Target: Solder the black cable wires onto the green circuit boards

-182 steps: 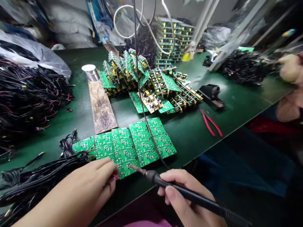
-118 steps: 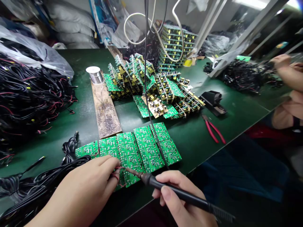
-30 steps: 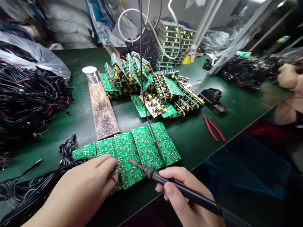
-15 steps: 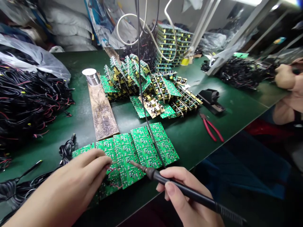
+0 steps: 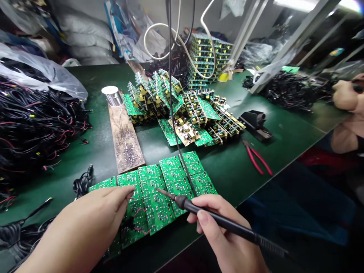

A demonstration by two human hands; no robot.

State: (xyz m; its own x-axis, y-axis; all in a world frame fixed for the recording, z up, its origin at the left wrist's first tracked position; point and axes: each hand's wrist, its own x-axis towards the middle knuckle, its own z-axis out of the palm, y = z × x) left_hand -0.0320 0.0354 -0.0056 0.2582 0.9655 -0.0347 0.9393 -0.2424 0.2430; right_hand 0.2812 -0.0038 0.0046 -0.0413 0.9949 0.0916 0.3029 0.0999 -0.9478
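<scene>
My right hand (image 5: 222, 227) grips the dark handle of a soldering iron (image 5: 218, 222), its tip over a row of green circuit boards (image 5: 153, 189) laid solder side up. The tip is at or just above one of the middle boards; contact cannot be made out. Over the boards to the left, my left hand (image 5: 93, 216) pinches a thin red wire (image 5: 131, 197) between thumb and fingers, its end partly hidden. More thin red wires (image 5: 140, 227) lie across the lower boards. Black cables (image 5: 17, 239) run beneath and beside my left forearm.
Behind the boards lie a solder-stained wooden plank (image 5: 125, 144) bearing a solder spool (image 5: 112, 96), and heaped circuit boards (image 5: 184, 110). Red-handled pliers (image 5: 257, 159) and a black holder (image 5: 256, 123) are to the right. Bundled black cables (image 5: 36, 125) fill the left. Another person's hand (image 5: 345, 94) shows far right.
My left hand has flattened and turned slightly at the wrist, fingertips still over the boards. The iron tip has shifted slightly up the board. The whole view has moved a little.
</scene>
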